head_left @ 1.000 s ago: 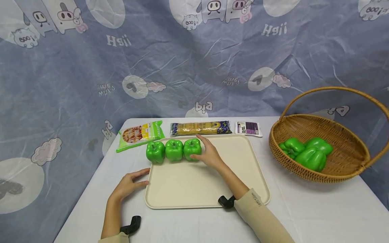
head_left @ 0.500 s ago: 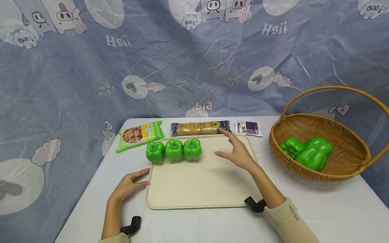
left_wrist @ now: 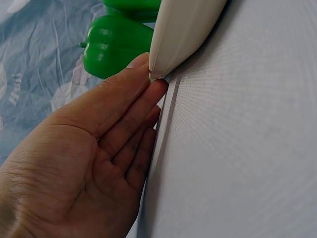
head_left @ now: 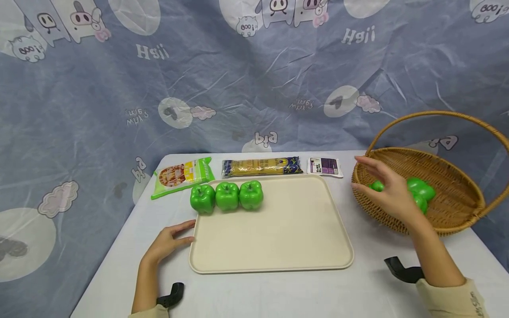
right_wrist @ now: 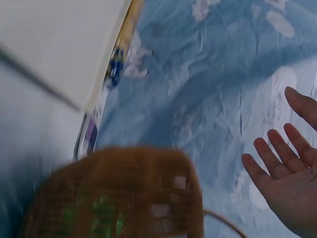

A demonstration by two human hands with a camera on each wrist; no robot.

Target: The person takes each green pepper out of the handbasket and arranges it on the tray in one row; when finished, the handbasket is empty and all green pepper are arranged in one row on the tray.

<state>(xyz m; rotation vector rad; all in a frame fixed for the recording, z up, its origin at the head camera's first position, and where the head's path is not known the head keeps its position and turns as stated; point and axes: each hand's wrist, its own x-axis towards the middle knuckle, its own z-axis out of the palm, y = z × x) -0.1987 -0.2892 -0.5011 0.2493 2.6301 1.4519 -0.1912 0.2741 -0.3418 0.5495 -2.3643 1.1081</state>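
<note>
Three green bell peppers [head_left: 227,196] stand in a row along the far left part of the cream tray [head_left: 274,238]. At the tray's left rim lies my left hand [head_left: 169,242], with fairly straight fingers. In the left wrist view, the thumb and fingertips of that left hand [left_wrist: 89,153] touch the tray's edge [left_wrist: 181,37]. My right hand [head_left: 387,190] is over the left side of the wicker basket [head_left: 449,190], fingers spread and holding nothing. It partly hides the green bell peppers [head_left: 421,189] in the basket. Spread fingers of the right hand [right_wrist: 292,173] also show in the right wrist view.
Behind the tray lie a green food packet [head_left: 183,177], a pack of spaghetti [head_left: 262,167] and a small purple-and-white packet [head_left: 324,167]. The basket's tall handle [head_left: 437,113] arches over it. A patterned blue cloth [head_left: 254,88] hangs at the table's back edge.
My right hand has left the rightmost pepper on the tray and moved right, across the tray to the basket. The left hand has stayed at the tray's left rim.
</note>
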